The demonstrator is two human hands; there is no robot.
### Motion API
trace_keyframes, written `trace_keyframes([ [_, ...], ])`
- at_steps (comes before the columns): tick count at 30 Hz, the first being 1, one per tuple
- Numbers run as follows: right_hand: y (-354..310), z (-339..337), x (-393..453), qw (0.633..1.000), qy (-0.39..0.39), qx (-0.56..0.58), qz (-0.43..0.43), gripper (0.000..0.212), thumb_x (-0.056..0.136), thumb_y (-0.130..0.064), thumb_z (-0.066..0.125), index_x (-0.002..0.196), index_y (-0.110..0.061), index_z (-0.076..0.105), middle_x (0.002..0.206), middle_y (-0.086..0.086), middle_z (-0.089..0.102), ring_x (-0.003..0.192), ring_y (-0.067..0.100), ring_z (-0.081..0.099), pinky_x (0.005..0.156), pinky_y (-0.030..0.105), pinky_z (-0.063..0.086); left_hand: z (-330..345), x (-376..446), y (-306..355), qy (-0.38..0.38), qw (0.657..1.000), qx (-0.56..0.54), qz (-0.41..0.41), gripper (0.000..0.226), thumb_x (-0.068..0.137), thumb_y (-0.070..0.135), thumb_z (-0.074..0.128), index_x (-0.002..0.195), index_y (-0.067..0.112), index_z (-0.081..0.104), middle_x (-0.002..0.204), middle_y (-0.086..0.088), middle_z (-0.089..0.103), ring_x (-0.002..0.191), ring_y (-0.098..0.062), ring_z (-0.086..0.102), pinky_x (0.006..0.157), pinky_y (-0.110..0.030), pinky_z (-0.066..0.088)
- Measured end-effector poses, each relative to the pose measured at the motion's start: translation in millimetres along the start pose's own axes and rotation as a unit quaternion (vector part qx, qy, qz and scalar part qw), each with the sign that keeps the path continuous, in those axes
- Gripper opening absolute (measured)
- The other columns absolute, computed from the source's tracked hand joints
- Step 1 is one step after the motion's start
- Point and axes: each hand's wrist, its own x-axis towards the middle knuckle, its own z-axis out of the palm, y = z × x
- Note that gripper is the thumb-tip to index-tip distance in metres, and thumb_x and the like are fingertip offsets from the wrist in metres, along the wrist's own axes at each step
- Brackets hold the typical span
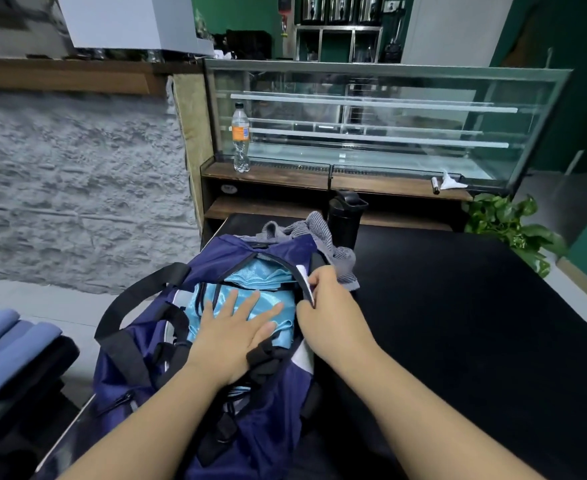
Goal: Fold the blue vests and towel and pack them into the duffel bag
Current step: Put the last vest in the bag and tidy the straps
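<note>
A black table (458,306) fills the near right. At its far edge stands a black shaker bottle (344,220). Beyond it a glass display case (389,126) sits on wooden shelving; a clear plastic bottle with an orange label (241,138) stands on its left ledge, a crumpled white tissue (449,181) on the right. A leafy green plant (514,230) is at the far right, folded blue cloths (4,344) at near left
</note>
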Motion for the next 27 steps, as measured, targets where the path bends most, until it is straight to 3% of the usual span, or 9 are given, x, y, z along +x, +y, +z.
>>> trace_keyframes([
  [3, -7.5, 24.9, -4.3, 0.999, -0.022, -0.023, 0.006, 0.035, 0.091, -0.016, 0.048, 0.124, -0.02, 0.037, 0.111, 0.007, 0.054, 0.098, 0.027, 0.053, 0.074, 0.031, 0.039, -3.3, 3.5, 0.8, -0.028, 1.0, 0.007, 0.0, 0.071, 0.079, 0.064, -0.023, 0.146, 0.046, -0.008, 0.161, 0.007, -0.001, 0.148, -0.026, -0.003, 0.117, -0.054, 0.004],
  [6, 3.6, 48.4, -0.9, 0.958, 0.057, -0.245, -0.137, 0.057, 0.072, -0.021, 0.066, 0.127, -0.021, 0.051, 0.136, 0.007, 0.046, 0.122, 0.03, 0.046, 0.096, 0.04, 0.044, -13.2, 12.2, -7.1, -0.001, 0.995, -0.1, -0.017, 0.069, 0.089, 0.059, 0.003, 0.146, 0.03, 0.028, 0.159, 0.003, 0.018, 0.146, -0.018, 0.015, 0.116, -0.04, 0.018],
  [8, 6.9, 55.6, 1.4, 0.938, -0.025, -0.289, -0.191, 0.058, 0.083, -0.02, 0.056, 0.139, -0.019, 0.043, 0.153, 0.001, 0.03, 0.144, 0.024, 0.021, 0.115, 0.049, 0.015, -21.2, 23.2, -18.8, 0.004, 0.989, -0.143, -0.041, 0.058, 0.093, 0.042, 0.017, 0.14, 0.016, 0.04, 0.154, -0.005, 0.029, 0.139, -0.021, 0.028, 0.111, -0.034, 0.026],
  [10, 12.4, 63.3, 1.8, 0.946, -0.144, -0.248, -0.153, 0.053, 0.095, -0.024, 0.037, 0.148, -0.02, 0.028, 0.156, -0.005, 0.025, 0.147, 0.014, 0.005, 0.116, 0.047, -0.008, -30.4, 31.7, -28.6, -0.044, 0.994, -0.074, -0.062, 0.045, 0.095, 0.025, 0.029, 0.139, 0.018, 0.04, 0.148, -0.004, 0.037, 0.129, -0.024, 0.032, 0.106, -0.036, 0.029],
  [13, 19.8, 67.9, 2.2, 0.95, -0.199, -0.221, -0.098, 0.055, 0.098, -0.041, 0.036, 0.15, -0.029, 0.021, 0.156, -0.007, 0.023, 0.147, 0.013, 0.004, 0.115, 0.047, -0.004, -44.8, 35.9, -36.7, -0.05, 0.992, 0.084, -0.077, 0.042, 0.094, 0.034, 0.033, 0.135, 0.032, 0.041, 0.135, 0.009, 0.049, 0.122, -0.019, 0.031, 0.096, -0.039, 0.025],
  [16, 22.3, 67.6, 5.7, 0.936, -0.237, -0.245, -0.087, 0.057, 0.098, -0.048, 0.037, 0.15, -0.035, 0.017, 0.157, -0.005, 0.02, 0.147, 0.015, 0.003, 0.115, 0.047, -0.002, -55.0, 36.4, -44.6, -0.008, 0.978, 0.196, -0.065, 0.038, 0.097, 0.039, 0.025, 0.128, 0.027, 0.044, 0.129, 0.007, 0.053, 0.121, -0.018, 0.032, 0.095, -0.038, 0.025],
  [20, 24.3, 69.5, 7.9, 0.933, -0.23, -0.26, -0.091, 0.054, 0.099, -0.046, 0.035, 0.15, -0.035, 0.018, 0.157, -0.002, 0.02, 0.146, 0.017, 0.006, 0.115, 0.049, 0.0, -64.2, 34.0, -64.2, 0.012, 0.973, 0.227, -0.049, 0.032, 0.098, 0.024, 0.032, 0.128, 0.024, 0.041, 0.132, 0.007, 0.049, 0.124, -0.019, 0.031, 0.093, -0.037, 0.029],
  [24, 22.8, 69.9, 6.3, 0.93, -0.238, -0.264, -0.09, 0.054, 0.1, -0.045, 0.033, 0.151, -0.035, 0.016, 0.158, -0.001, 0.018, 0.147, 0.017, 0.003, 0.115, 0.049, -0.001, -63.2, 22.7, -83.6, 0.031, 0.971, 0.235, 0.026, 0.045, 0.095, 0.012, 0.04, 0.137, 0.027, 0.033, 0.138, 0.006, 0.031, 0.124, -0.021, 0.031, 0.09, -0.035, 0.034],
  [27, 23.6, 69.8, 7.0, 0.928, -0.244, -0.269, -0.086, 0.054, 0.101, -0.045, 0.032, 0.151, -0.035, 0.015, 0.158, -0.001, 0.016, 0.147, 0.017, 0.002, 0.115, 0.048, -0.002, -50.9, 14.5, -96.8, 0.024, 0.977, 0.208, -0.041, 0.039, 0.097, 0.019, 0.041, 0.135, 0.025, 0.034, 0.137, 0.005, 0.034, 0.125, -0.02, 0.031, 0.09, -0.035, 0.036],
])
